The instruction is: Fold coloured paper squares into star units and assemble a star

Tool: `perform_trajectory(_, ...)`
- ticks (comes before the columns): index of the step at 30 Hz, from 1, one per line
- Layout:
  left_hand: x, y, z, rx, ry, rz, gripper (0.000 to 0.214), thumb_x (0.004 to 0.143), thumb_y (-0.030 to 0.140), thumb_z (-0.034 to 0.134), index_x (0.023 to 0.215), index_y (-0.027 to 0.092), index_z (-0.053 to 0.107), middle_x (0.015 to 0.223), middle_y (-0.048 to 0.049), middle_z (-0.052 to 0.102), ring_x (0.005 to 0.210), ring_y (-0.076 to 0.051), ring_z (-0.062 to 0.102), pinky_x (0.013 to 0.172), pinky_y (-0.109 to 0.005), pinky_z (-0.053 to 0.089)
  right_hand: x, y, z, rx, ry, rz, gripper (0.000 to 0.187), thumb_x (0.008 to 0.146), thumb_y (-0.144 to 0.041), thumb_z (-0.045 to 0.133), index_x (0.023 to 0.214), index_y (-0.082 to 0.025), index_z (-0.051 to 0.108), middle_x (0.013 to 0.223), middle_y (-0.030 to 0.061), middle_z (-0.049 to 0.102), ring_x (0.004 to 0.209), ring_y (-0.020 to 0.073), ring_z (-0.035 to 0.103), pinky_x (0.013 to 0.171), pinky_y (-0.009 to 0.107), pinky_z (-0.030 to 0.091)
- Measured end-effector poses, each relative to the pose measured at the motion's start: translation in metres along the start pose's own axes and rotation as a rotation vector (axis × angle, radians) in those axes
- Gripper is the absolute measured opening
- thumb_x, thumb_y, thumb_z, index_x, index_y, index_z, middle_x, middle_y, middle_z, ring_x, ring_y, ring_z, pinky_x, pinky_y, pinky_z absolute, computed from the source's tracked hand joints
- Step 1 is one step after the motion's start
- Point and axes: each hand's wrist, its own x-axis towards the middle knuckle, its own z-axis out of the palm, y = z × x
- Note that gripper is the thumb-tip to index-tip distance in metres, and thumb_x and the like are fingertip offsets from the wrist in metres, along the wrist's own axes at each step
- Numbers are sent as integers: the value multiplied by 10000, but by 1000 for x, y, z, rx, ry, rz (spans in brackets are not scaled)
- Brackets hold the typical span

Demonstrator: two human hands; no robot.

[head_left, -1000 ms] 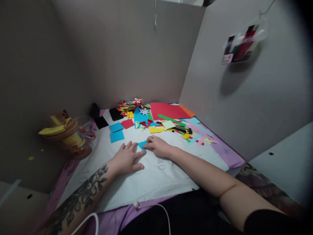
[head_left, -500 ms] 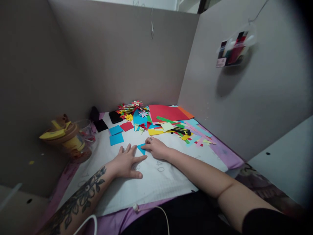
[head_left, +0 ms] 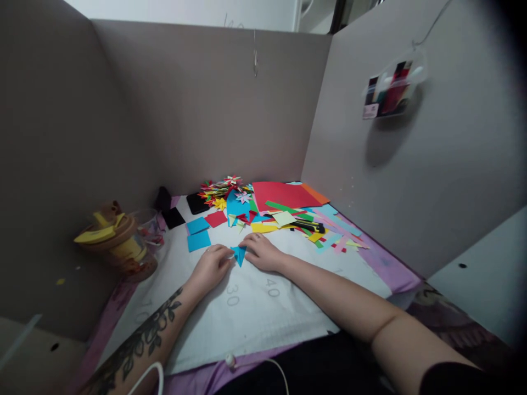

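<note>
Left hand (head_left: 213,266), splayed earlier, now pinches blue paper (head_left: 240,257); right hand's (head_left: 263,253) curled fingers hold it; clear cup (head_left: 144,217) contains reddish bits (head_left: 153,238).

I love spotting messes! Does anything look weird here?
Yes, the paper strips beyond the right hand look messy: they lie scattered, crossing at odd angles, a black-and-yellow tool among them.

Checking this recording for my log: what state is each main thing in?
Blue paper: folded, pointed toward the person
Left hand: fingers bent, at blue paper's left
Right hand: fingers bent, at blue paper's right
Blue squares: lying flat
Red sheet: flat, partly covered
Paper stars: folded, heaped
Cutter: lying down, blade unclear
Pouch: hung on the wall
</note>
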Motion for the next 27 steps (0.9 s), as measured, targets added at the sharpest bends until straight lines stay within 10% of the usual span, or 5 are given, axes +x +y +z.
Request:
perform_trajectory(8,0,2,5,-190,67,-210,323,768,299,515,1062,178,570,1028,-82,652,921,-209,601,808,-341,470,12,5,9,156,32,-33,96,721,-89,573,756,-177,561,1132,77,520,1124,209,429,952,402,334)
perform_trajectory(15,1,15,8,-571,57,-360,403,661,305,620,1029,161,543,676,-3,657,617,-152,602,557,-235,447,4,-14,1,276,174,-110,152,729,-46,491,774,-189,520,1014,69,548,1039,197,474,917,378,373)
perform_trajectory(21,1,17,8,-835,168,-464,295,656,347,645,833,164,496,558,50,571,445,-82,483,436,-176,319,6,-27,6,600,298,170,338,731,-179,560,1051,-197,455,964,35,538,835,145,541,706,273,446)
perform_trajectory(27,0,25,12,-861,130,-489,243,657,318,649,704,158,472,593,5,614,504,-104,543,478,-199,382,8,-36,7,612,192,183,106,723,-207,562,656,-171,488,726,-15,499,681,115,495,593,218,404)
